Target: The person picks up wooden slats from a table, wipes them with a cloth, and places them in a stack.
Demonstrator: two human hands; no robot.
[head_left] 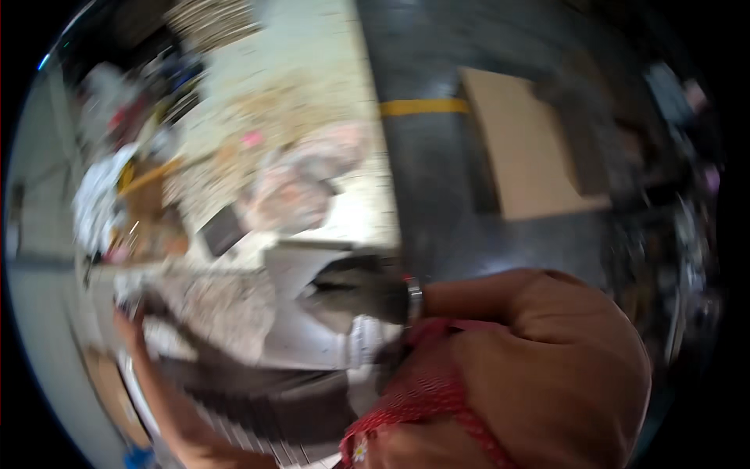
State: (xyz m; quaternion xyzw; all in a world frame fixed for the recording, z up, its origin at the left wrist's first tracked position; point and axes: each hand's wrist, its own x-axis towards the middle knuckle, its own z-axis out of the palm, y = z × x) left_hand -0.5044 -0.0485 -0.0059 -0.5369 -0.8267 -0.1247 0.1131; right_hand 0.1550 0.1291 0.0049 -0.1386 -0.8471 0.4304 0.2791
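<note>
Motion blurs the whole view. My right hand (366, 291) looks covered by something dark grey, perhaps a glove or cloth. It is at a white sheet-like piece (301, 332) with bent edges; its fingers are smeared, so I cannot see whether it grips the piece. A metal band (414, 300) circles my right wrist. Far to the left, my left hand (131, 319) reaches out beside a small whitish object (134, 288). Blur hides the left fingers and any contact with it. Dark brown fabric (266, 391) spreads between my arms.
A pale table (312, 47) bears crumpled clear-and-pink plastic bags (293, 195), a dark flat square (223, 231) and brown scraps. White plastic (101, 199) and mixed items crowd its left side. A cardboard box (531, 148) stands on the dark floor, near a yellow line (424, 106).
</note>
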